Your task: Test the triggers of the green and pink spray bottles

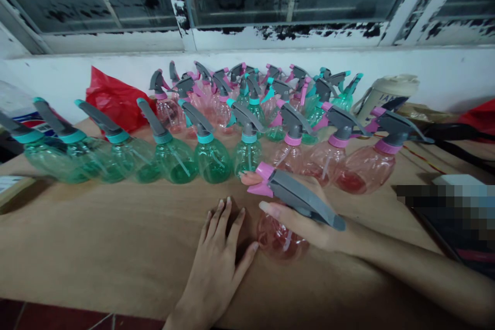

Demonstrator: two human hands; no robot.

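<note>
My right hand (305, 221) is wrapped round the neck of a pink spray bottle (280, 240) with a grey trigger lever and pink nozzle. That bottle stands at the front of the wooden table, its nozzle pointing left. Just left of it, my left hand (216, 252) lies flat on the tabletop, fingers spread, holding nothing. Behind both hands runs a row of spray bottles: green ones such as this green spray bottle (212, 160) on the left, and pink ones such as this pink spray bottle (367, 167) on the right.
More pink and green spray bottles (224, 111) crowd together by the wall. A red plastic bag (116, 103) sits behind the row at left, and a pale lettered bag (386, 95) at right. A dark, partly pixelated device (456, 227) lies at the right edge.
</note>
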